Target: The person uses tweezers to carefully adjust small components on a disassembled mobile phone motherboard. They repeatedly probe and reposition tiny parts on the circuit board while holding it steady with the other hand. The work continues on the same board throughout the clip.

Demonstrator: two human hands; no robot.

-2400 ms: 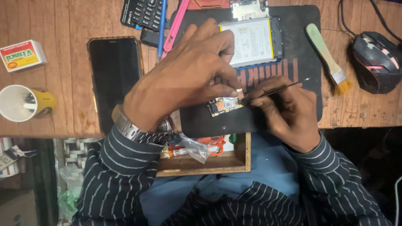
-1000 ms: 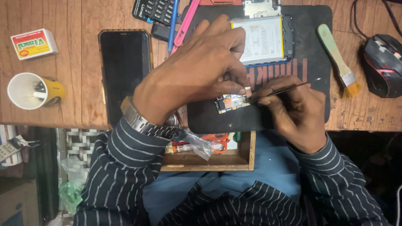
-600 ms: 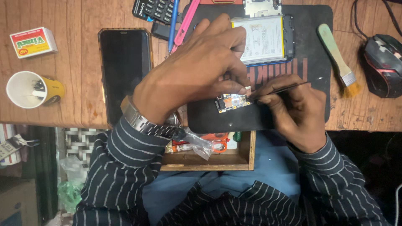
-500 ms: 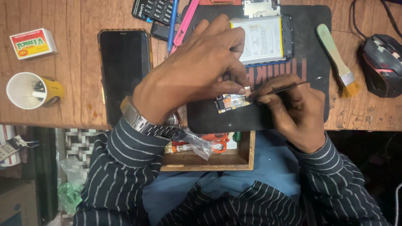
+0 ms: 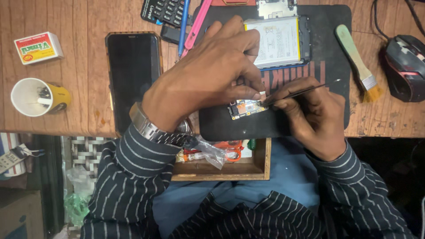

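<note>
On the wooden workbench (image 5: 79, 119) a black work mat (image 5: 327, 57) lies under both hands, with an opened phone (image 5: 276, 42) at its far edge, battery side up. Left of the mat a dark smartphone (image 5: 133, 79) lies face up, long axis running away from the person. Below the bench edge an open wooden drawer (image 5: 221, 166) holds small clutter. A black computer mouse (image 5: 405, 66) sits far right, a green-handled brush (image 5: 356, 62) beside it, a yellow cup (image 5: 40, 96) far left.

The left hand (image 5: 208, 79) arches over the mat, fingertips pinched together on a small circuit board (image 5: 245, 107) that lies flat near the mat's near edge, long axis left to right, tilted slightly up to the right. The right hand (image 5: 314, 115) is closed on thin tweezers (image 5: 296, 93), tips at the board's right end, shaft slanting up and right.

Against half a second ago, board, tweezers and both hands hold the same places; nothing visibly shifts.
</note>
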